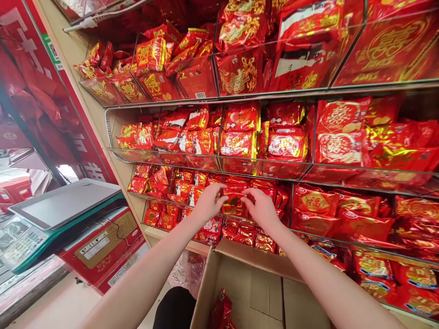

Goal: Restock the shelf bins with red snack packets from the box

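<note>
A small red packet with gold print stands in the lower shelf compartment, between my two hands. My left hand reaches to its upper left corner, thumb against the corner and index finger curved above. At the upper right corner, my right hand has its thumb and index finger drawn close together on the packet. More red packets lie behind and below it. Under my forearms is an open cardboard box, with a few red packets in its left part.
Tiered shelves with clear plastic lips and dividers hold many red and gold packets. To the left, a weighing scale rests above a red carton. A crumpled clear plastic bag lies beside the cardboard box.
</note>
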{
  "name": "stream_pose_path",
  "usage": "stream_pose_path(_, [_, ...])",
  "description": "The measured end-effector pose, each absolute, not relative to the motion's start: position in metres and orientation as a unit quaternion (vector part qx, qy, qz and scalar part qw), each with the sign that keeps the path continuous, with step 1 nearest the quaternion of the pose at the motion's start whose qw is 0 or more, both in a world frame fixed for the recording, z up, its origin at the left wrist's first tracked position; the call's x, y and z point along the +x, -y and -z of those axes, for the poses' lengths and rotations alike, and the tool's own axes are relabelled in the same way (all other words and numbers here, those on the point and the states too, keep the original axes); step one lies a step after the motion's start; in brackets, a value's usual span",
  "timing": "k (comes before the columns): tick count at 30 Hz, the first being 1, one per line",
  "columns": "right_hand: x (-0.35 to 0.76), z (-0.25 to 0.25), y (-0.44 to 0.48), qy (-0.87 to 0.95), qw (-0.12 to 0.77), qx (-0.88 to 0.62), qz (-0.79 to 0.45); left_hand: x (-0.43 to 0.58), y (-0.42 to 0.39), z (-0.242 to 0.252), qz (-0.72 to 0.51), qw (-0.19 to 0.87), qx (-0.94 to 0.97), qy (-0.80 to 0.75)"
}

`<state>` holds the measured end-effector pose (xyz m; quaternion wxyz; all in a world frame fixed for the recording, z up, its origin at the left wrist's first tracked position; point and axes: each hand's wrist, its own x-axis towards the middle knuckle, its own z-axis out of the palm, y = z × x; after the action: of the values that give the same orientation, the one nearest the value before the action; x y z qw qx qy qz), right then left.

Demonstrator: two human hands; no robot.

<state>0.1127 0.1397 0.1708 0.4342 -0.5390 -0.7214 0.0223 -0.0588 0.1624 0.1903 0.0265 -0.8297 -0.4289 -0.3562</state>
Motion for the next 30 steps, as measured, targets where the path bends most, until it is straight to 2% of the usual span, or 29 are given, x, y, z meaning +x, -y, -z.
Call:
stream_pose_path(5, [0.114, -0.172, -0.156, 0.634, 0.530, -0.561, -0.049, -0.046, -0.171, -0.201, 0.408, 0.030, -0.796, 0.446])
stream_pose_path(10, [0.115, -0.170, -0.167, 0.621, 0.556, -0.551, -0.038, -0.048, -0.163, -0.188, 0.398, 0.111, -0.809, 0.419])
stream_pose_path(16, [0.116, -0.167, -0.162, 0.696, 0.503, -0.513, -0.006, -0.052, -0.167, -0.169, 0.260, 0.244, -0.833, 0.424])
stream_pose_path(22, [0.118, -0.168, -0.149, 0.754, 0.344, -0.538, 0.153, -0.053, -0.173, -0.170, 0.237, 0.264, -0.827, 0.436])
stream_pose_path(30, [0.119, -0.160, -0.139, 0.749, 0.348, -0.538, 0.166, -0.053, -0.162, -0.165, 0.211, 0.262, -0.836, 0.433])
